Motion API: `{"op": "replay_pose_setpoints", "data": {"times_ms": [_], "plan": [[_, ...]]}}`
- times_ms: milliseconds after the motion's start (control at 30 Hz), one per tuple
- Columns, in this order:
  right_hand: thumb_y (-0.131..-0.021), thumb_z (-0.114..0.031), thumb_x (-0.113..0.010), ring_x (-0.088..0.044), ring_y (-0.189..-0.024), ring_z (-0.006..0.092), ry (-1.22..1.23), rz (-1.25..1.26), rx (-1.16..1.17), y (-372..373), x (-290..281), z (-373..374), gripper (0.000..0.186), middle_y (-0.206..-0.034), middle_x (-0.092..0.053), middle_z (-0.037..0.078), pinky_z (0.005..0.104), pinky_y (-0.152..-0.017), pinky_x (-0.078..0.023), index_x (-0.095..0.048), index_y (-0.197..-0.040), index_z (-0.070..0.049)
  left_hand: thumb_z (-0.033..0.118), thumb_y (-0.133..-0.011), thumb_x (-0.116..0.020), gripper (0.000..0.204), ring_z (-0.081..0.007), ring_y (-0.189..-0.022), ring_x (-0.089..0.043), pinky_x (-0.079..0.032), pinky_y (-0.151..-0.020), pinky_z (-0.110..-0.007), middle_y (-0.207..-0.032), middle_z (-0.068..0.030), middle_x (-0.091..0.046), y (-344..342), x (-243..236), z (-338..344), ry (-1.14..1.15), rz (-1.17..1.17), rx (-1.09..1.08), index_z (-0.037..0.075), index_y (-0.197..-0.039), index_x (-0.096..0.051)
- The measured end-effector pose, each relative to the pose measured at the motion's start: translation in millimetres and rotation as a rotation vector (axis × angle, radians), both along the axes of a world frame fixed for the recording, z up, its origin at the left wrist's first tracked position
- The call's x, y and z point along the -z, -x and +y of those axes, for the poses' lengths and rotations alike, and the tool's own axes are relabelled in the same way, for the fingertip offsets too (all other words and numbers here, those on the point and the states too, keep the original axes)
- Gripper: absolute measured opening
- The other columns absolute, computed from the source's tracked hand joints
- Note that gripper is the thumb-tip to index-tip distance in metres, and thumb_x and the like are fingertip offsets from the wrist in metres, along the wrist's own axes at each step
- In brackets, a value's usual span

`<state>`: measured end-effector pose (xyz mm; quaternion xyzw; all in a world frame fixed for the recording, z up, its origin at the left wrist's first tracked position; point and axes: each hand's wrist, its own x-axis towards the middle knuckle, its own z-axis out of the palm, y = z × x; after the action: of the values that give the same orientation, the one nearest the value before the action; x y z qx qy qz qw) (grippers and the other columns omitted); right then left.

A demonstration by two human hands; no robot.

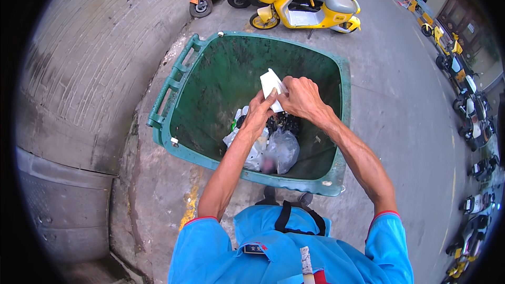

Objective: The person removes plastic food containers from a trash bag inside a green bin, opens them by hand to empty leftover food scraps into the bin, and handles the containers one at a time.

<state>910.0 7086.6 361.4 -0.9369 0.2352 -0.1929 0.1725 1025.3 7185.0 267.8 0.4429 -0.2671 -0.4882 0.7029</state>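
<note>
White piece (271, 83): between the two hands, above the open bin.
Left hand (258, 109): grip grasping the piece at its lower left, thumb laid across its face.
Right hand (305, 97): grip curled on the piece's right edge, fingertips mostly hidden.
Bin (345, 94): green, standing in front of the person, bags inside, including a clear one (284, 150) toward the near side.
Scooter (310, 14): yellow, parked beyond the bin's far rim.
Wall (105, 47): to the left of the bin.
</note>
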Motion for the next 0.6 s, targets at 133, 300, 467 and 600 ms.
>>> {"op": "replay_pose_setpoints", "data": {"times_ms": [133,300,467,600], "plan": [[-0.073,-0.02,-0.065,-0.064,-0.063,0.0447,-0.005,-0.019,0.012,-4.5,4.5,1.7,0.027,-0.067,-0.062,0.03,0.0503,-0.058,-0.052,-0.064,-0.076,0.007,0.04,-0.097,-0.06,0.052,-0.017,-0.11,-0.059,-0.05,-0.093,-0.037,-0.119,-0.0083,-0.06,-2.2,-2.8,3.6,-0.026,-0.011,-0.008,0.002,-0.131,-0.05],[-0.073,-0.021,-0.065,-0.064,-0.061,0.0439,-0.022,0.016,0.045,5.4,16.3,4.4,0.027,-0.066,-0.062,0.029,0.0502,-0.057,-0.051,-0.063,-0.074,0.006,0.041,-0.095,-0.061,0.054,-0.017,-0.11,-0.059,-0.049,-0.091,-0.035,-0.119,-0.0081,-0.06,1.4,4.9,5.9,-0.139,-0.046,0.035,0.003,-0.131,-0.05],[-0.075,-0.022,-0.064,-0.064,-0.059,0.0396,-0.04,0.047,0.104,29.4,32.0,-10.1,0.027,-0.062,-0.062,0.023,0.0474,-0.057,-0.051,-0.064,-0.077,0.004,0.049,-0.088,-0.068,0.068,-0.0189,-0.114,-0.056,-0.045,-0.095,-0.039,-0.125,-0.0087,-0.06,5.7,15.7,-3.1,-0.202,-0.093,0.163,0.007,-0.138,-0.048],[-0.076,-0.019,-0.062,-0.064,-0.058,0.0393,-0.009,0.047,0.16,54.7,47.3,-19.3,0.023,-0.062,-0.062,0.023,0.0461,-0.057,-0.051,-0.065,-0.08,0.004,0.045,-0.089,-0.069,0.067,-0.0199,-0.111,-0.058,-0.047,-0.092,-0.037,-0.124,-0.0094,-0.06,14.5,11.7,-7.7,-0.25,-0.156,0.217,0.004,-0.138,-0.048]]}}
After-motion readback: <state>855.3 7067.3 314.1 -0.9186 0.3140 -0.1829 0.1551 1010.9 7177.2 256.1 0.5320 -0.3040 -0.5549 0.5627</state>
